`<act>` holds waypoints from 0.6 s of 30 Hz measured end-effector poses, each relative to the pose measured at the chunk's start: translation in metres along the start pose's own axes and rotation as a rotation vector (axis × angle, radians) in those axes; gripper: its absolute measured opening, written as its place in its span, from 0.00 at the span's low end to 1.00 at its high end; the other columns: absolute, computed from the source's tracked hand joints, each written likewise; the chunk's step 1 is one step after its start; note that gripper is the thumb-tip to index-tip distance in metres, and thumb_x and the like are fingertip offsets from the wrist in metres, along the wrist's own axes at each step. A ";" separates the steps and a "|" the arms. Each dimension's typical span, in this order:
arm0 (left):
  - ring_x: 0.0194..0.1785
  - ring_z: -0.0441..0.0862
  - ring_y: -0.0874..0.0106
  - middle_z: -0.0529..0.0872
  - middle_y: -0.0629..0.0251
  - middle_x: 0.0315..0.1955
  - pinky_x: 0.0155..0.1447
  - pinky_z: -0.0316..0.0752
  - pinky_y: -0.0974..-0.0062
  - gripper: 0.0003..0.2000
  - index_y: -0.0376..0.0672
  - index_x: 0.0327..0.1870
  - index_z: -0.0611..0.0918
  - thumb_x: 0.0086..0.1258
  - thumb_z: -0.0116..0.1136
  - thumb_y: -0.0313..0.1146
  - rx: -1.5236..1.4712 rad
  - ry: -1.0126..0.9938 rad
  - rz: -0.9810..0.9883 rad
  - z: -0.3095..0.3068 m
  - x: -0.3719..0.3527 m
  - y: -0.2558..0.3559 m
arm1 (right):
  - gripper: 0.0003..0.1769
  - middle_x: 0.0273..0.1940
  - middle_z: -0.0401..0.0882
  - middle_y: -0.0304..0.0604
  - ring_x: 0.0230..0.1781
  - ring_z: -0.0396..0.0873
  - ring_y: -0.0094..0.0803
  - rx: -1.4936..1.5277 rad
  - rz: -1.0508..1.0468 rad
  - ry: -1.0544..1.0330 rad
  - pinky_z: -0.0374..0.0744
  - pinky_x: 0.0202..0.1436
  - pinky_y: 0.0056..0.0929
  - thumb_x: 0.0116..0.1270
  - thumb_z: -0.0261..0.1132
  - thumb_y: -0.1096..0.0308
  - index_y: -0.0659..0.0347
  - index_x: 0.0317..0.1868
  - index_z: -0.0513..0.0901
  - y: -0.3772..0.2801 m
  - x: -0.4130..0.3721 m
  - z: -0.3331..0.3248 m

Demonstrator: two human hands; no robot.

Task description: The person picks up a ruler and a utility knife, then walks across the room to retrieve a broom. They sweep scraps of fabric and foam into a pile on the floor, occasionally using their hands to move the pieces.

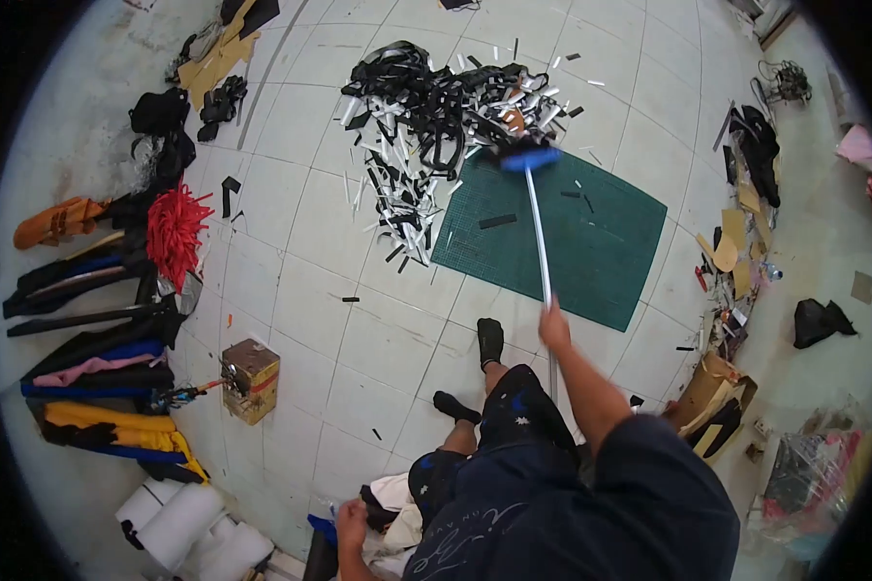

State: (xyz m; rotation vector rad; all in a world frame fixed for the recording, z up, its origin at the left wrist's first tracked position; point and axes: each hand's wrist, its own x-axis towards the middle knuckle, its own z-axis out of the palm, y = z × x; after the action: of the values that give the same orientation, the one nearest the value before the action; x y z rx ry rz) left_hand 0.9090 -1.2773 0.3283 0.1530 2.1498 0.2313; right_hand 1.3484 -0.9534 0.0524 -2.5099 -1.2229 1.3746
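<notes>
My right hand (pixel 554 326) is wrapped round the pale handle of a broom (pixel 539 232). Its blue head (pixel 531 160) rests at the upper edge of a green cutting mat (pixel 591 232), against a large pile of black and white strips and scraps (pixel 436 107). A few dark strips lie on the mat, one of them a longer piece (pixel 498 222). Low on the left, my left hand (pixel 352 523) hangs beside white and dark cloth (pixel 393 504). Its fingers are curled in, and nothing shows in them.
A rusty square tin (pixel 251 380) stands on the tiled floor at left. Behind it lie red strips (pixel 176 232), folded fabrics (pixel 107 373) and white rolls (pixel 170 523). Along the right are cardboard pieces (pixel 733 232), an open carton (pixel 709 387) and a black bag (pixel 822 322).
</notes>
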 end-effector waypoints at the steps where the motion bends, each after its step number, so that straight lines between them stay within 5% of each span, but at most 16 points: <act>1: 0.32 0.73 0.80 0.76 0.69 0.29 0.34 0.67 0.82 0.14 0.37 0.45 0.74 0.63 0.56 0.35 -0.018 0.015 0.038 -0.005 0.007 0.017 | 0.24 0.36 0.78 0.59 0.32 0.78 0.53 0.169 -0.039 0.064 0.75 0.36 0.46 0.67 0.47 0.57 0.58 0.61 0.63 -0.036 0.054 -0.008; 2: 0.33 0.72 0.80 0.76 0.69 0.30 0.35 0.67 0.82 0.14 0.37 0.46 0.74 0.63 0.55 0.35 -0.037 0.028 0.074 -0.006 0.010 0.034 | 0.22 0.33 0.79 0.55 0.24 0.78 0.46 0.093 -0.324 0.315 0.76 0.31 0.42 0.67 0.47 0.56 0.59 0.57 0.68 -0.044 0.124 0.003; 3: 0.33 0.72 0.79 0.75 0.69 0.30 0.36 0.67 0.82 0.14 0.37 0.46 0.73 0.63 0.55 0.35 -0.035 0.047 0.094 -0.004 0.006 0.060 | 0.24 0.42 0.77 0.59 0.43 0.76 0.54 0.178 -0.095 -0.006 0.75 0.44 0.45 0.67 0.46 0.54 0.56 0.59 0.66 -0.090 0.144 -0.036; 5: 0.34 0.72 0.79 0.75 0.69 0.31 0.37 0.67 0.82 0.15 0.38 0.47 0.73 0.63 0.55 0.35 -0.027 0.076 0.133 -0.006 -0.011 0.109 | 0.24 0.45 0.75 0.60 0.47 0.74 0.56 0.304 -0.004 -0.079 0.73 0.48 0.46 0.67 0.45 0.53 0.56 0.59 0.65 -0.143 0.118 -0.087; 7: 0.34 0.72 0.80 0.75 0.70 0.31 0.37 0.67 0.82 0.15 0.38 0.48 0.73 0.63 0.55 0.35 -0.047 0.134 0.136 -0.007 -0.013 0.116 | 0.25 0.45 0.75 0.60 0.46 0.74 0.57 0.212 -0.173 0.160 0.72 0.49 0.46 0.68 0.44 0.53 0.54 0.61 0.64 -0.109 0.101 -0.078; 9: 0.34 0.72 0.79 0.75 0.70 0.31 0.37 0.67 0.82 0.16 0.38 0.48 0.73 0.63 0.55 0.35 -0.069 0.146 0.127 0.000 -0.012 0.111 | 0.27 0.48 0.74 0.61 0.49 0.72 0.57 0.175 -0.121 0.123 0.71 0.52 0.44 0.68 0.44 0.52 0.51 0.65 0.59 -0.058 0.056 -0.077; 10: 0.34 0.72 0.79 0.75 0.69 0.31 0.37 0.67 0.82 0.16 0.38 0.48 0.73 0.63 0.56 0.36 -0.066 0.125 0.116 0.003 -0.009 0.098 | 0.26 0.54 0.71 0.58 0.55 0.70 0.52 0.211 -0.083 0.051 0.68 0.57 0.39 0.69 0.44 0.56 0.59 0.64 0.61 -0.036 0.020 -0.084; 11: 0.34 0.73 0.79 0.76 0.69 0.31 0.36 0.67 0.82 0.16 0.38 0.48 0.73 0.63 0.56 0.36 -0.060 0.104 0.102 0.006 -0.008 0.082 | 0.24 0.53 0.71 0.58 0.55 0.70 0.52 0.199 -0.191 0.093 0.68 0.56 0.39 0.69 0.44 0.59 0.59 0.63 0.62 0.020 -0.001 -0.068; 14: 0.33 0.73 0.78 0.76 0.68 0.29 0.36 0.68 0.81 0.18 0.36 0.49 0.73 0.62 0.57 0.36 -0.009 -0.112 -0.022 0.014 0.018 0.004 | 0.24 0.42 0.76 0.59 0.42 0.76 0.54 0.036 -0.059 -0.028 0.73 0.44 0.44 0.70 0.44 0.58 0.55 0.64 0.60 0.111 -0.122 -0.064; 18: 0.32 0.73 0.76 0.77 0.67 0.29 0.37 0.69 0.79 0.19 0.35 0.49 0.73 0.62 0.58 0.37 0.165 -0.151 -0.132 0.035 -0.004 0.014 | 0.27 0.30 0.77 0.58 0.30 0.78 0.53 -0.148 0.136 -0.209 0.74 0.34 0.45 0.69 0.45 0.54 0.51 0.66 0.56 0.178 -0.203 -0.041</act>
State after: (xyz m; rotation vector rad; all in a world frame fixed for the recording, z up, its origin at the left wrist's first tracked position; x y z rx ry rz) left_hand 0.9405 -1.2607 0.3153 0.1190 2.0176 -0.0335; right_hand 1.4273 -1.1943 0.1535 -2.6478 -1.2501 1.6745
